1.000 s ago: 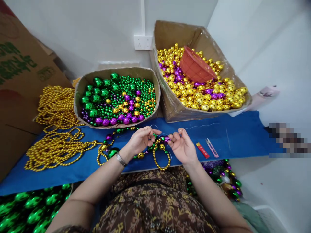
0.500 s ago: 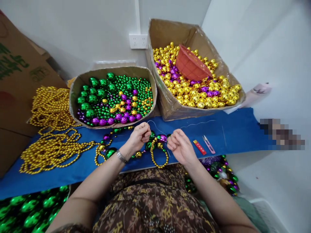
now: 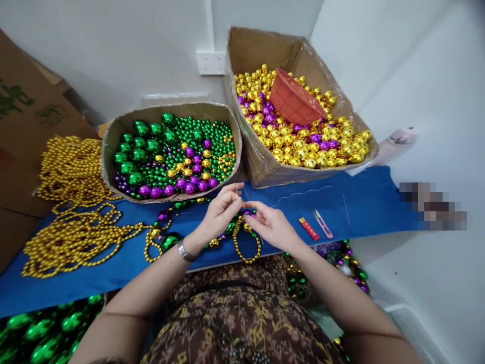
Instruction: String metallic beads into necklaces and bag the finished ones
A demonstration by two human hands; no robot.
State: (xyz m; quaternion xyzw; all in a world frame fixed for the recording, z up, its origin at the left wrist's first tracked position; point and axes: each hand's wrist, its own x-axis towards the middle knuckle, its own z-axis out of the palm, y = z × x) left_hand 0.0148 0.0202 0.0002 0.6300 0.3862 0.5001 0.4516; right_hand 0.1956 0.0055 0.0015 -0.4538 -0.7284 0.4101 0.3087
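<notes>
My left hand (image 3: 223, 210) pinches a thin clear thread (image 3: 245, 190) between thumb and fingers. Against those fingertips, the index finger of my right hand (image 3: 272, 223) meets the thread; its thumb lies just below, and the exact grip is partly hidden. Under both hands a string of green, purple and gold beads lies on the blue cloth (image 3: 359, 199), with a loop of small gold beads (image 3: 247, 259) hanging toward me. A large green bead (image 3: 171, 241) rests by my left wrist. The thread's loose end trails to the right across the cloth.
Behind my hands stand a carton of mixed beads (image 3: 239, 151) and a taller carton of gold beads (image 3: 257, 164) holding a red basket (image 3: 295, 98). Gold bead strands (image 3: 76, 242) lie left. Pink-handled snips (image 3: 324, 226) and a red packet (image 3: 309, 229) lie right.
My hands have come together; the thread stretched between them before is now at their touching fingertips. The right hand's fingers have straightened toward the left. The view has shifted slightly.
</notes>
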